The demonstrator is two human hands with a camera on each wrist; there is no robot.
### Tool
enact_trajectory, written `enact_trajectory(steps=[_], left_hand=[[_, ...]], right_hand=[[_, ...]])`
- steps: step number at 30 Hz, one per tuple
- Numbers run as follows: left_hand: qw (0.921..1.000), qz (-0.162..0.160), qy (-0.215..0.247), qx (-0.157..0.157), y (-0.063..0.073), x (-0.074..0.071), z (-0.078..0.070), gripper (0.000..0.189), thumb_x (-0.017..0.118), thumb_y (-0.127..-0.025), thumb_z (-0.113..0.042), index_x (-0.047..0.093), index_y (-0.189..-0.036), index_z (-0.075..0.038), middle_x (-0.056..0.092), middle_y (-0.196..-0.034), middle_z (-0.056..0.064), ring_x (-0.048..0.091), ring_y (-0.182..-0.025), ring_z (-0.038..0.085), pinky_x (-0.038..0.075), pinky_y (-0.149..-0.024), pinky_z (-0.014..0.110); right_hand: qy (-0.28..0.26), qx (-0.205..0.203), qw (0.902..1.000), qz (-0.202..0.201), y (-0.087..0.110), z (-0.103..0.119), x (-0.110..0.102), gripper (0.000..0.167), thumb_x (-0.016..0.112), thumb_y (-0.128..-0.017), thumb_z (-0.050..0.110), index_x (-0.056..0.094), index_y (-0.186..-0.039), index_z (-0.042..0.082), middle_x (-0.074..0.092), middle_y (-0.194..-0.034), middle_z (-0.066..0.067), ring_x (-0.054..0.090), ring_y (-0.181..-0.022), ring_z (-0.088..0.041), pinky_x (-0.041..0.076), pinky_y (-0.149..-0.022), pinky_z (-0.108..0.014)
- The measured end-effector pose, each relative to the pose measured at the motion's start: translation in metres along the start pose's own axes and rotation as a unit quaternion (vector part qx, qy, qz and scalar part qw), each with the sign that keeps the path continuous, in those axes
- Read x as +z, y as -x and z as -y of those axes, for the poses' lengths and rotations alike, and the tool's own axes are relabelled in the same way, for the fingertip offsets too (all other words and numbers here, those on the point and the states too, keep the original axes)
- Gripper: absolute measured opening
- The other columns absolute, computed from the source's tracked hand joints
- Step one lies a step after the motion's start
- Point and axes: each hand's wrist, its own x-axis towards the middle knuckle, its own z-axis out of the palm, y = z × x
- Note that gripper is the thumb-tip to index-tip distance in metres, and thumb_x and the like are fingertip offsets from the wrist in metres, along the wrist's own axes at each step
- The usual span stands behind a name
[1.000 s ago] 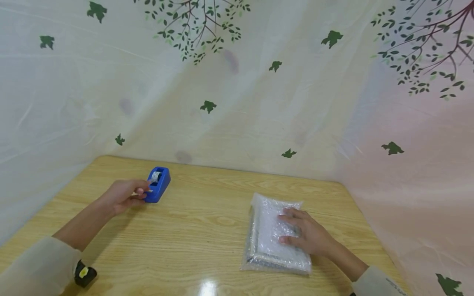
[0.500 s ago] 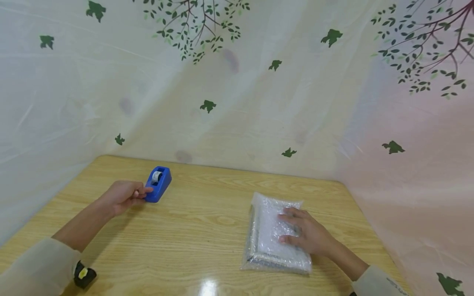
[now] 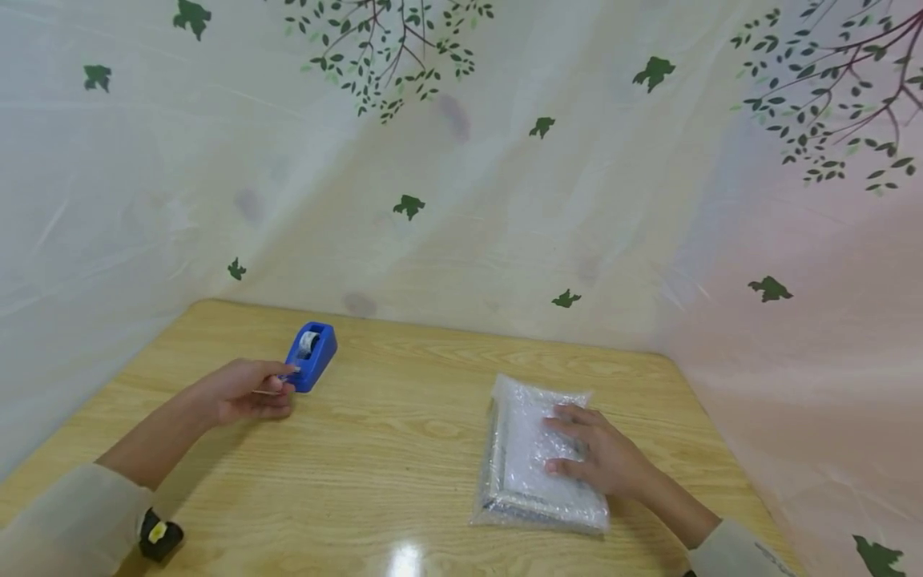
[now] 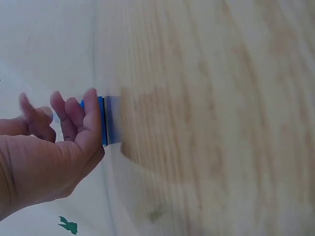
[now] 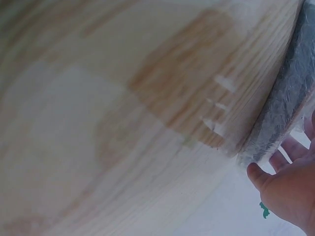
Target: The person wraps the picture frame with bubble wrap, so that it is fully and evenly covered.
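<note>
Near the back left of the table, a blue tape dispenser (image 3: 317, 365) holds a roll of clear tape (image 3: 308, 344). My left hand (image 3: 241, 390) is at its front end, the index finger reaching to the dispenser. Thumb and finger pinch a small piece of tape, mostly hidden by the fingers; in the left wrist view the left hand (image 4: 64, 147) has its other fingers bent loosely. On the right lies a flat rectangular package in bubble wrap (image 3: 519, 457). My right hand (image 3: 602, 457) rests on top of it with fingers spread.
The wood-grain table (image 3: 375, 473) has a rounded back edge close to a pale hanging sheet (image 3: 469, 240) printed with leaves and branches. A black wrist strap (image 3: 160, 535) sits at the left sleeve.
The left hand's fingers have shifted slightly at the dispenser's front, and its lower fingers have loosened outward. The right hand and package have stayed put.
</note>
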Motion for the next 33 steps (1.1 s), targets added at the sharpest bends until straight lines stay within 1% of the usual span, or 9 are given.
enact_trajectory(steps=[2, 4, 9, 14, 17, 20, 28, 30, 33], left_hand=[[0.9997, 0.007, -0.016, -0.016, 0.001, 0.001, 0.001, 0.024, 0.052, -0.107, -0.018, 0.067, -0.091, -0.009, 0.066, -0.071, -0.003, 0.063, -0.076, 0.015, 0.060, -0.079, 0.035], [0.9990, 0.006, -0.034, -0.028, 0.002, 0.002, 0.002, 0.029, 0.054, -0.107, -0.022, 0.067, -0.084, -0.010, 0.063, -0.069, -0.005, 0.060, -0.072, 0.012, 0.060, -0.075, 0.031], [0.9953, -0.013, -0.087, -0.040, 0.004, 0.001, 0.005, 0.037, 0.058, -0.106, -0.033, 0.067, -0.075, -0.013, 0.060, -0.070, -0.004, 0.057, -0.065, 0.010, 0.057, -0.066, 0.026], [0.9871, -0.034, -0.153, -0.033, 0.009, -0.001, 0.005, 0.041, 0.059, -0.104, -0.042, 0.063, -0.073, -0.016, 0.057, -0.067, -0.006, 0.052, -0.059, 0.009, 0.052, -0.061, 0.025], [0.9816, -0.037, -0.186, -0.025, 0.013, -0.003, 0.005, 0.041, 0.058, -0.104, -0.043, 0.062, -0.074, -0.016, 0.054, -0.064, -0.008, 0.051, -0.059, 0.008, 0.050, -0.060, 0.026], [0.9783, -0.035, -0.203, -0.024, 0.016, -0.005, 0.005, 0.040, 0.057, -0.105, -0.042, 0.064, -0.077, -0.014, 0.052, -0.063, -0.009, 0.052, -0.059, 0.009, 0.048, -0.059, 0.026], [0.9771, -0.033, -0.208, -0.033, 0.022, -0.007, 0.008, 0.036, 0.058, -0.105, -0.036, 0.069, -0.083, -0.010, 0.056, -0.061, -0.009, 0.053, -0.058, 0.007, 0.050, -0.059, 0.023], [0.9770, -0.030, -0.209, -0.029, 0.022, -0.009, 0.010, 0.033, 0.060, -0.105, -0.032, 0.071, -0.097, -0.002, 0.055, -0.061, -0.009, 0.053, -0.059, 0.008, 0.051, -0.060, 0.024], [0.9761, -0.029, -0.214, -0.024, 0.022, -0.011, 0.011, 0.038, 0.061, -0.104, -0.026, 0.066, -0.119, 0.009, 0.051, -0.060, -0.007, 0.052, -0.059, 0.010, 0.050, -0.060, 0.026]], right_hand=[[-0.001, 0.001, 1.0000, 0.002, 0.000, 0.000, 0.000, 0.066, 0.071, -0.090, 0.057, 0.064, -0.141, 0.016, 0.050, -0.151, -0.017, 0.043, -0.139, -0.047, 0.039, -0.105, -0.070], [-0.002, 0.002, 1.0000, 0.003, 0.000, -0.001, 0.001, 0.067, 0.071, -0.090, 0.058, 0.063, -0.141, 0.016, 0.050, -0.151, -0.017, 0.042, -0.140, -0.047, 0.039, -0.105, -0.070], [-0.001, 0.001, 1.0000, 0.002, 0.001, -0.002, 0.001, 0.067, 0.070, -0.090, 0.059, 0.063, -0.141, 0.017, 0.050, -0.151, -0.016, 0.043, -0.139, -0.047, 0.040, -0.104, -0.070], [-0.002, -0.001, 1.0000, -0.001, 0.000, -0.004, 0.002, 0.067, 0.070, -0.090, 0.059, 0.063, -0.141, 0.017, 0.050, -0.151, -0.016, 0.043, -0.140, -0.047, 0.040, -0.104, -0.070], [-0.003, 0.000, 1.0000, 0.000, 0.000, -0.005, 0.003, 0.067, 0.070, -0.089, 0.060, 0.063, -0.141, 0.018, 0.050, -0.152, -0.015, 0.042, -0.140, -0.046, 0.040, -0.104, -0.070], [-0.003, 0.001, 1.0000, 0.001, 0.001, -0.005, 0.003, 0.067, 0.070, -0.089, 0.060, 0.063, -0.141, 0.018, 0.050, -0.152, -0.015, 0.042, -0.140, -0.046, 0.040, -0.104, -0.070], [-0.007, 0.004, 0.9999, 0.007, 0.000, -0.005, 0.003, 0.068, 0.069, -0.089, 0.061, 0.063, -0.142, 0.018, 0.049, -0.152, -0.015, 0.041, -0.140, -0.046, 0.039, -0.104, -0.070], [-0.005, 0.003, 1.0000, 0.007, 0.001, -0.005, 0.003, 0.067, 0.069, -0.090, 0.061, 0.063, -0.141, 0.018, 0.050, -0.152, -0.014, 0.042, -0.140, -0.046, 0.039, -0.104, -0.070], [-0.003, 0.002, 1.0000, 0.006, 0.000, -0.005, 0.003, 0.067, 0.069, -0.090, 0.061, 0.063, -0.141, 0.018, 0.050, -0.152, -0.014, 0.042, -0.140, -0.046, 0.039, -0.104, -0.070]])
